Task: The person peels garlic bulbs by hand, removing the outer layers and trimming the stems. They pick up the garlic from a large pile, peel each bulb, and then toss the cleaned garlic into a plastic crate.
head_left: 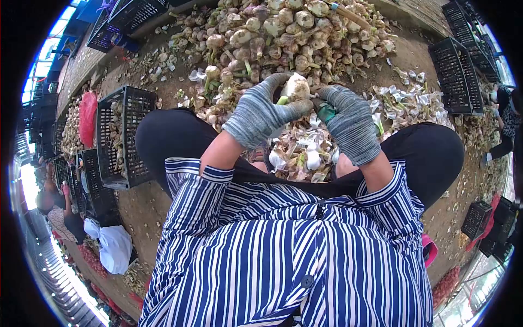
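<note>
Both my hands are in grey knitted gloves, close together over my lap. My left hand [266, 109] is closed around a garlic bulb [297, 87], with its pale root side up and a bit of green stem by the thumb. Beside it, my right hand [348, 120] is wrapped around a green-handled tool [326, 111]; its working end is mostly hidden by the fingers. The right fingertips are right at the bulb's edge. Below the hands, between my legs, lie peeled skins and white garlic bulbs [313, 159].
A large heap of garlic [261, 32] rises in front of me, with a wooden handle [351, 17] on it. Black crates stand at left [126, 136] and right [456, 76]. Loose skins [408, 106] litter the ground. Other people are at the far left [57, 210] and far right [506, 125].
</note>
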### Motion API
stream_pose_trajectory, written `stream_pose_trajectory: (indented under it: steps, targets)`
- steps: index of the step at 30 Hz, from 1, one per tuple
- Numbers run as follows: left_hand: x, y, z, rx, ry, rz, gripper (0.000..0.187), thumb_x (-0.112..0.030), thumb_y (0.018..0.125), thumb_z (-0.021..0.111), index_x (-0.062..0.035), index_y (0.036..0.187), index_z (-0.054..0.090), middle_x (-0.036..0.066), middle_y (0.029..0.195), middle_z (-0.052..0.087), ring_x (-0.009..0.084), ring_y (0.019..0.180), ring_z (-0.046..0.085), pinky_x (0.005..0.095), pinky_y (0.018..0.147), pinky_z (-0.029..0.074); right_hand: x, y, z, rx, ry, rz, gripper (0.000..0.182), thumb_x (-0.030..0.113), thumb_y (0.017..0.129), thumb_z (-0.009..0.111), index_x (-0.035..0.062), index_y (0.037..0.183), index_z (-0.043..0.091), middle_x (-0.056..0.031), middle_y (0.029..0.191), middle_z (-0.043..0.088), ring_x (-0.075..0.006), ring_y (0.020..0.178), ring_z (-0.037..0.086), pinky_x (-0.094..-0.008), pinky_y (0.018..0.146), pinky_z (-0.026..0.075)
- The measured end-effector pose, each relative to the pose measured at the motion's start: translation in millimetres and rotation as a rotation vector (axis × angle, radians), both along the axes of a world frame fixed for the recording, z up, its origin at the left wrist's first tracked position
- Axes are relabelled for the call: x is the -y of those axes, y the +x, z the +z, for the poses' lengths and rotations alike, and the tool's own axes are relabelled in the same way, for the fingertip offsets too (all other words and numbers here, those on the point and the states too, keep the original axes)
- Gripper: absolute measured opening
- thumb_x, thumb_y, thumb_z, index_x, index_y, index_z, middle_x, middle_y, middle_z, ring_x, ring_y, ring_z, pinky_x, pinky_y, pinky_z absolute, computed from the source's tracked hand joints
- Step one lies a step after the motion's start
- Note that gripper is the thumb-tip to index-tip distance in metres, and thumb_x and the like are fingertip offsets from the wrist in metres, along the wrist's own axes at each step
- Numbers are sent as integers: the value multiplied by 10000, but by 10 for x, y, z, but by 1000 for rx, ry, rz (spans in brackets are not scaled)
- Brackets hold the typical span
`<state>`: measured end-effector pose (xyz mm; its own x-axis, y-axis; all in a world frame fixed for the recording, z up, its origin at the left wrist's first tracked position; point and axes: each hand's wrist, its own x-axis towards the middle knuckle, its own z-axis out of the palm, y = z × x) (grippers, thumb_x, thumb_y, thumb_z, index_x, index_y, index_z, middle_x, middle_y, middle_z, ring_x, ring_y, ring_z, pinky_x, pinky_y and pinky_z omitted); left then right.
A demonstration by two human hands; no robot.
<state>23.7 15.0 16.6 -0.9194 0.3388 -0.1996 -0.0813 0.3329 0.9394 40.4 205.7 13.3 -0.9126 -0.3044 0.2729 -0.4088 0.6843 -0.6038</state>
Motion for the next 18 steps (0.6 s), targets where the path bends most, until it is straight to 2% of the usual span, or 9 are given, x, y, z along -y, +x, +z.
stream_pose_trajectory:
  steps: [2, 3, 6, 8, 11, 13, 15, 17, 18]
  targets:
    - [7, 4, 17, -21, -82, -12, 604, -189, 697, 725, -38, 1228, 479, 157, 1111, 564, 216, 1019, 544, 333, 890, 451, 7, 14, -5, 147, -93, -28, 216, 125, 787, 602, 4, 963, 628, -160, 866, 639, -256, 775, 628, -327, 697, 497]
    - [32, 2, -5, -18, -83, -11, 604, -189, 697, 725, -38, 1228, 479, 157, 1111, 564, 216, 1019, 544, 333, 890, 451, 5, 25, -17, 289, -188, -66, 221, 134, 792, 603, 8, 972, 632, -156, 866, 645, -239, 767, 632, -324, 688, 498]
    - [90, 4, 31, -320, -159, -191, 610, -71, 654, 660, -188, 1233, 511, 129, 1027, 544, 258, 928, 566, 332, 833, 481, -26, -51, -69, 537, -273, -122, 231, 174, 831, 584, 18, 994, 632, -134, 840, 649, -197, 733, 617, -294, 671, 490]
    - [90, -15, 10, -331, -159, -199, 609, -66, 659, 651, -188, 1238, 508, 130, 1019, 540, 261, 918, 565, 335, 824, 482, -28, -53, -24, 764, -477, -138, 262, 220, 864, 565, 20, 1022, 625, -91, 822, 649, -136, 712, 590, -252, 653, 477]
    - [92, -22, -1, -369, -157, -208, 603, -49, 670, 624, -168, 1248, 501, 124, 1065, 537, 238, 892, 563, 340, 800, 485, -86, -76, -119, 881, -721, -129, 281, 225, 866, 567, 6, 1037, 612, -79, 822, 643, -112, 720, 578, -242, 649, 474]
    - [78, -19, -52, -219, 26, -167, 588, -70, 685, 654, -143, 1248, 499, 111, 1100, 545, 202, 922, 564, 316, 802, 489, -70, -85, -145, 860, -753, -146, 291, 229, 854, 585, -5, 1024, 608, -86, 830, 639, -114, 714, 577, -234, 637, 471]
    - [29, 3, -107, -248, 131, -128, 590, -114, 701, 703, -99, 1250, 487, 93, 1132, 552, 163, 957, 559, 287, 813, 488, -50, -97, -84, 733, -588, -157, 282, 226, 847, 593, 4, 1021, 613, -82, 840, 636, -113, 721, 575, -230, 633, 470]
    - [4, -3, -76, 260, 489, 15, 540, -166, 735, 716, -69, 1220, 499, 109, 1118, 558, 150, 985, 553, 284, 804, 488, -30, -67, 3, 731, -576, -157, 289, 233, 846, 594, 4, 1021, 614, -83, 849, 635, -117, 717, 575, -229, 629, 471]
    - [7, -15, -89, 234, 517, 4, 521, -156, 747, 712, -60, 1214, 501, 91, 1129, 559, 132, 982, 552, 276, 826, 476, -29, -61, 46, 726, -562, -154, 296, 240, 844, 595, 4, 1021, 614, -84, 858, 635, -121, 712, 575, -229, 624, 472]
